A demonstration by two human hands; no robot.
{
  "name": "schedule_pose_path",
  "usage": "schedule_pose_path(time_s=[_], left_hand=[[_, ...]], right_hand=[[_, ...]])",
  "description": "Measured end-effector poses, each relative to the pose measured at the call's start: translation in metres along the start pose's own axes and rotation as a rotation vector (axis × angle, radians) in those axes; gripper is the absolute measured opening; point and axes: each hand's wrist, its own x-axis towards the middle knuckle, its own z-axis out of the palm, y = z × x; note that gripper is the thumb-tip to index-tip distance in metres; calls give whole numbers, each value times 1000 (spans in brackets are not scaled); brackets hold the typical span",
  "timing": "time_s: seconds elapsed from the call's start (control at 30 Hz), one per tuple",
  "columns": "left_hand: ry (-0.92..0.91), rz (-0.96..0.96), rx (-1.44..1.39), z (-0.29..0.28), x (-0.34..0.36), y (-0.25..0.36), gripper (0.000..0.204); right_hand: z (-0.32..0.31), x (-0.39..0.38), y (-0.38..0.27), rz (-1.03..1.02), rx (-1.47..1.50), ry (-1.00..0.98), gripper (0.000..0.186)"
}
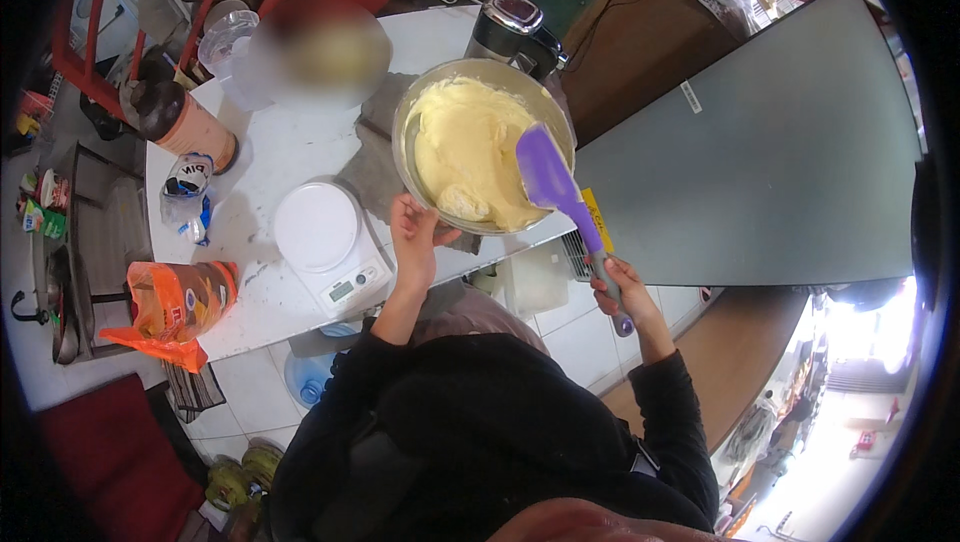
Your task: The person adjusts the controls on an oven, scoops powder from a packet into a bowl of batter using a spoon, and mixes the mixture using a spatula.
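Note:
Pale yellow batter lies thick and smeared in a round metal mixing bowl on the white table. My left hand grips the bowl's near rim, fingers bent against its side. In my right hand is the grey handle of a spatula with a purple head. The spatula slants over the bowl's right side, its head at the batter's edge; whether it touches the batter, I cannot tell.
Left of the bowl stands a white kitchen scale. An orange bag, a clear plastic packet and a brown bottle line the table's left side. Behind the bowl sits a black hand mixer. A grey panel spans the right.

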Motion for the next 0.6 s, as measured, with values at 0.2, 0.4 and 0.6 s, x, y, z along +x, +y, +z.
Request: schedule_pose_path(time_s=[0.2,0.4,0.6], left_hand=[[27,24,31,-2,-2,-4,11],[43,22,62,2,-1,-2,12],[35,32,-1,1,0,0,13]], right_hand=[[-18,-24,-19,169,-285,-2,35],[-32,-67,-35,261,-273,4,41],[-45,-101,-81,362,-440,162,37]])
